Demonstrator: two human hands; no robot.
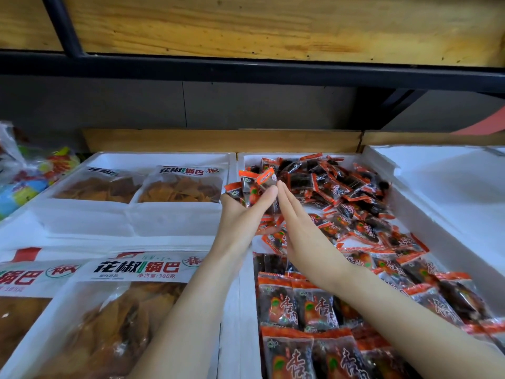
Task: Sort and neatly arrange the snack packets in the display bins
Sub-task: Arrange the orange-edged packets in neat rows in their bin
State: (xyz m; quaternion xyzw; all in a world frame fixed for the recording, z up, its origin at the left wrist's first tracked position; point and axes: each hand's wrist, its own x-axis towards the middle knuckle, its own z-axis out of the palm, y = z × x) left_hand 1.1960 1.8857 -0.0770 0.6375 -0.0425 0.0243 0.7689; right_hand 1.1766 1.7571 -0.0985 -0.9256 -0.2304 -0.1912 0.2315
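My left hand [240, 214] is raised over the middle white foam bin [246, 283] and grips a small bunch of orange-edged dark snack packets [254, 184]. My right hand [303, 231] is flat, fingers straight and together, pressed against the right side of that bunch. Below, the middle bin holds a loose heap of the same packets [352, 203] at its far end. At the near end, several packets [297, 307] lie face up in neat rows.
The left foam bin [131, 222] holds large clear bags of brown crisps [180, 187], with more bags [114, 318] near me. A white foam bin [448, 181] stands at the right. Colourful bagged goods [27, 173] lie far left. A wooden shelf [273, 26] hangs overhead.
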